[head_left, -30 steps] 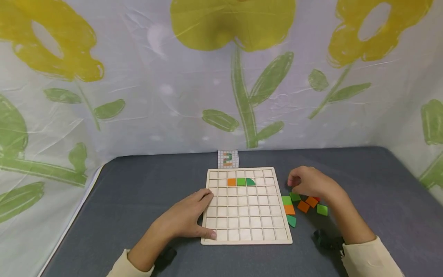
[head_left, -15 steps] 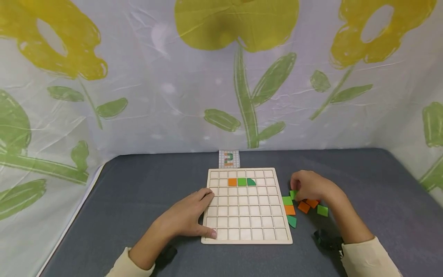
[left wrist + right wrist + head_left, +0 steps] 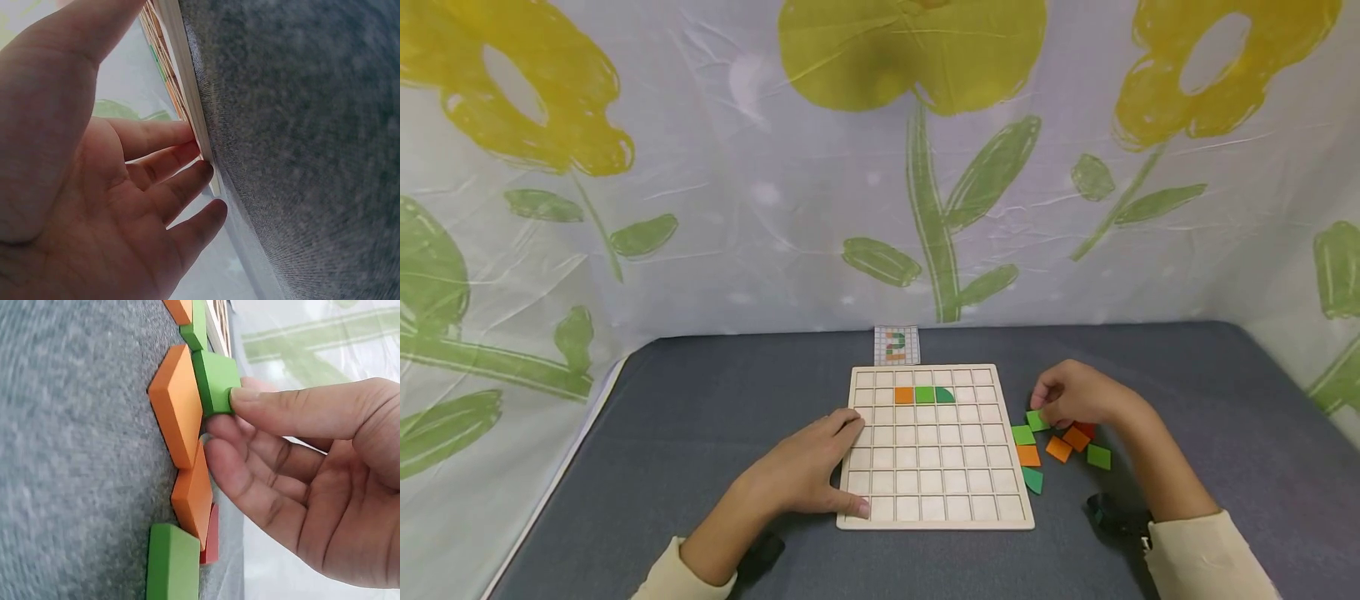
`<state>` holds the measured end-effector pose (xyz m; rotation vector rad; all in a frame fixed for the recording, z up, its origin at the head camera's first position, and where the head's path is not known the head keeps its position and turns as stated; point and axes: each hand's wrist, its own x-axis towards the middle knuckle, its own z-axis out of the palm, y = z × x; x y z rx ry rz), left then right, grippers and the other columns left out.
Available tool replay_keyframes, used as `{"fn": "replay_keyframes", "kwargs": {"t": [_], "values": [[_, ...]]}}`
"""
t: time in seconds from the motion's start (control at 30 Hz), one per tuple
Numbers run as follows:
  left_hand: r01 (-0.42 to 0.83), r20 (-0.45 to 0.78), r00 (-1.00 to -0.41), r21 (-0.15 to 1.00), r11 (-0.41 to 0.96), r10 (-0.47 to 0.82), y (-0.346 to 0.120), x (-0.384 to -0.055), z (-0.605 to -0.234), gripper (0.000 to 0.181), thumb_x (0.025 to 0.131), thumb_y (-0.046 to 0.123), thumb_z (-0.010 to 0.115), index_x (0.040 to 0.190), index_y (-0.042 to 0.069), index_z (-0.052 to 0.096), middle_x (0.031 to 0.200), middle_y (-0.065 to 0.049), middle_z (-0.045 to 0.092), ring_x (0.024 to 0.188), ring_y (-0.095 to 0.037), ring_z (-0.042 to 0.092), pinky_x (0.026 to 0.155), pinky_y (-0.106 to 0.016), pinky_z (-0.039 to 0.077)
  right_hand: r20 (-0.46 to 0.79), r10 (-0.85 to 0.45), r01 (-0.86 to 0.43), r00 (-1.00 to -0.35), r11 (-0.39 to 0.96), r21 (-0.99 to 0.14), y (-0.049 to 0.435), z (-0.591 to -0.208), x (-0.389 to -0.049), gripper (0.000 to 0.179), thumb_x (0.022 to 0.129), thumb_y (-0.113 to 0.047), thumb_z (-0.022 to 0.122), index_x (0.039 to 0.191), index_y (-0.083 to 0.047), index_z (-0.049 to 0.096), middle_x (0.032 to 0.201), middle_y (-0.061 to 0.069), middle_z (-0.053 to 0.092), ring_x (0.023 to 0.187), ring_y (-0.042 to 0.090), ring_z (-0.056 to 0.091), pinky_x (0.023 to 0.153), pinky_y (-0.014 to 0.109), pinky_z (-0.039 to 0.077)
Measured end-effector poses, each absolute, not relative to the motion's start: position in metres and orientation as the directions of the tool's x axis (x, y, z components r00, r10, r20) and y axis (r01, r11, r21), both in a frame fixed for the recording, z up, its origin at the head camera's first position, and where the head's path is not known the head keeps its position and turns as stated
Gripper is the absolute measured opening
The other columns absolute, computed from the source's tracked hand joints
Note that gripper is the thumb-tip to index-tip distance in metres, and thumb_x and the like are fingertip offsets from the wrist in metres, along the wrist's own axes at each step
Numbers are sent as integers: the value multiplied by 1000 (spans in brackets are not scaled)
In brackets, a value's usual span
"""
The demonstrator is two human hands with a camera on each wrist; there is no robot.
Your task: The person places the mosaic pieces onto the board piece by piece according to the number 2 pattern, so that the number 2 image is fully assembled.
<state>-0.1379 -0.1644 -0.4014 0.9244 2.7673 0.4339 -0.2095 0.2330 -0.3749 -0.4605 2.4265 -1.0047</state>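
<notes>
Board [image 3: 928, 457] of gridded pale wood — orange, green, teal tiles [image 3: 924, 395] inset — left of right hand [image 3: 1081, 393], its thumb narrowly pinching bright-green square block [image 3: 220, 381].

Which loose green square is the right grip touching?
The uppermost loose green square tile in the head view: the right grip has its thumb on it. The other two lie untouched, one beside the wooden grid board, the other lowest.

Across the upper half of the head view, a pale backdrop [image 3: 737, 208] is printed with yellow flowers [image 3: 977, 54] and green leaves [image 3: 988, 171]; below, a dark grey tabletop [image 3: 715, 400] is seen.
</notes>
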Motion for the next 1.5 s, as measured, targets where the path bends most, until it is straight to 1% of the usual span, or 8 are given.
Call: {"fn": "replay_keyframes", "kwargs": {"t": [0.13, 0.3, 0.47, 0.63, 0.83, 1.0, 1.27, 1.5], "values": [[562, -83, -781, 338, 755, 618, -165, -138, -402, 109, 75, 69, 76, 151, -2, 40, 151, -15, 39, 137, -31, 42, 108, -47, 40, -307, -452, -81, -838, 659, -748, 236, -376, -210, 7, 87, 5, 66, 92, 3, 70, 80, 7, 67, 67, 23, 57, 64, 38, 53], [564, -80, -780, 341, 752, 621, -165, -138, -403, 109, 75, 69, 76, 150, -2, 40, 151, -16, 39, 137, -32, 42, 108, -47, 40, -293, -453, -65, -842, 624, -778, 239, -377, -212, 9, 89, 5, 65, 95, 6, 71, 82, 9, 67, 71, 24, 59, 68, 40, 55], [568, -75, -779, 337, 751, 622, -165, -138, -403, 109, 75, 69, 76, 150, -2, 41, 150, -15, 39, 137, -32, 42, 108, -47, 40, -271, -480, -60, -835, 568, -821, 237, -379, -213, 12, 92, 1, 67, 100, 8, 72, 92, 11, 71, 79, 26, 67, 75, 41, 59], [567, -78, -779, 336, 752, 623, -165, -138, -403, 109, 75, 68, 77, 150, -2, 40, 150, -16, 39, 137, -32, 42, 108, -47, 40, -259, -480, -29, -838, 513, -858, 225, -382, -213, 15, 93, 0, 68, 103, 9, 72, 96, 14, 72, 82, 28, 69, 77, 42, 59], [562, -82, -782, 336, 756, 617, -163, -138, -401, 108, 76, 66, 78, 150, -3, 41, 150, -15, 39, 137, -31, 42, 108, -47, 40, -274, -465, 11, -842, 493, -870, 213, -383, -211, 13, 93, 1, 68, 103, 8, 73, 96, 12, 72, 82, 29, 68, 77, 42, 58], [559, -84, -785, 333, 760, 614, -163, -138, -400, 108, 76, 66, 78, 150, -3, 41, 150, -15, 39, 137, -31, 43, 108, -47, 40, -277, -455, 23, -846, 489, -872, 208, -384, -211, 12, 92, 2, 69, 102, 8, 73, 92, 11, 72, 80, 27, 68, 75, 40, 59], [555, -92, -786, 330, 763, 611, -163, -138, -400, 109, 76, 66, 78, 151, -2, 40, 151, -15, 39, 138, -32, 41, 108, -47, 39, -235, -475, -23, -848, 476, -879, 191, -386, -208, 9, 92, 4, 68, 98, 8, 73, 88, 11, 71, 76, 26, 68, 73, 39, 59], [560, -89, -783, 328, 761, 615, -164, -138, -402, 109, 76, 69, 76, 151, -2, 40, 151, -15, 38, 138, -32, 41, 108, -47, 39, -209, -428, -55, -879, 527, -848, 172, -386, -201, 7, 92, 3, 68, 95, 4, 74, 83, 9, 69, 71, 23, 65, 68, 36, 57]]}}
